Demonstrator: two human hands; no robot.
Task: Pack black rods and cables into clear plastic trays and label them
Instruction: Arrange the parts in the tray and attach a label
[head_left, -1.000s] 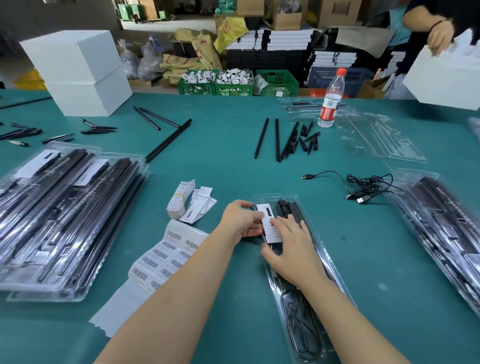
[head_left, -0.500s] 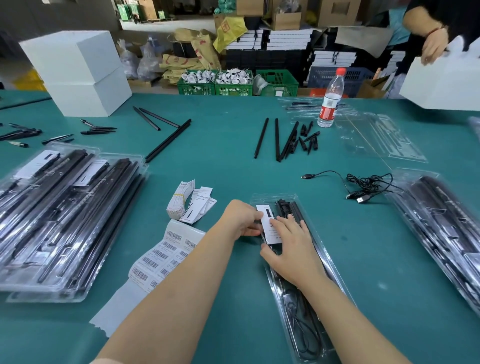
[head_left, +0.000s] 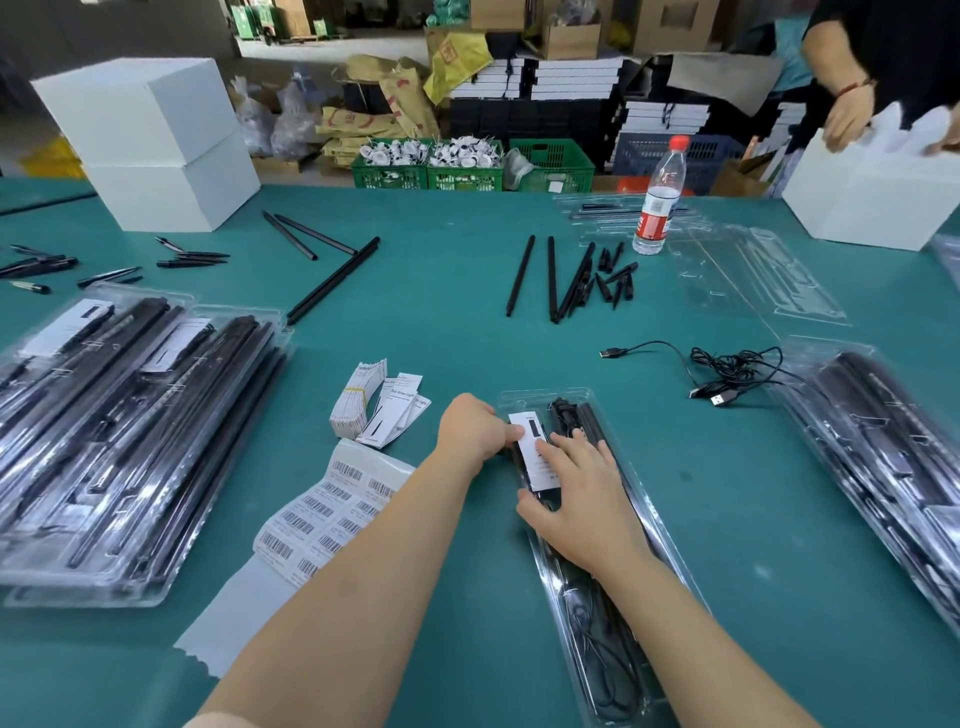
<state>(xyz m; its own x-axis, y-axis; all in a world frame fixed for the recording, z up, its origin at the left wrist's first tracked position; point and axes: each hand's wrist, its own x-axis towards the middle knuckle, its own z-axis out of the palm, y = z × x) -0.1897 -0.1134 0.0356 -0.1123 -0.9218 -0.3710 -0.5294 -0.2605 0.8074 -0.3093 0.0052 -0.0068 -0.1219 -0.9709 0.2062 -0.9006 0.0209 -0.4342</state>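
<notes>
A clear plastic tray (head_left: 670, 551) lies on the green table in front of me, holding black rods and a coiled black cable. A white label card (head_left: 530, 441) lies on its upper end. My left hand (head_left: 475, 431) grips the tray's left edge, its thumb on the card. My right hand (head_left: 576, 499) lies flat on the tray, straight fingers pressing the card down. Loose black rods (head_left: 558, 278) and a black USB cable (head_left: 727, 371) lie farther back.
Packed trays are stacked at the left (head_left: 119, 431) and right (head_left: 883, 467). A barcode sticker sheet (head_left: 332, 514) and label cards (head_left: 384, 410) lie left of my hands. A water bottle (head_left: 660, 202), empty clear trays (head_left: 763, 275), white boxes (head_left: 150, 145) and another person's hands (head_left: 852, 119) are at the back.
Both hands stay on the tray and card almost unmoved. The person at the back right has lowered the white box onto the table.
</notes>
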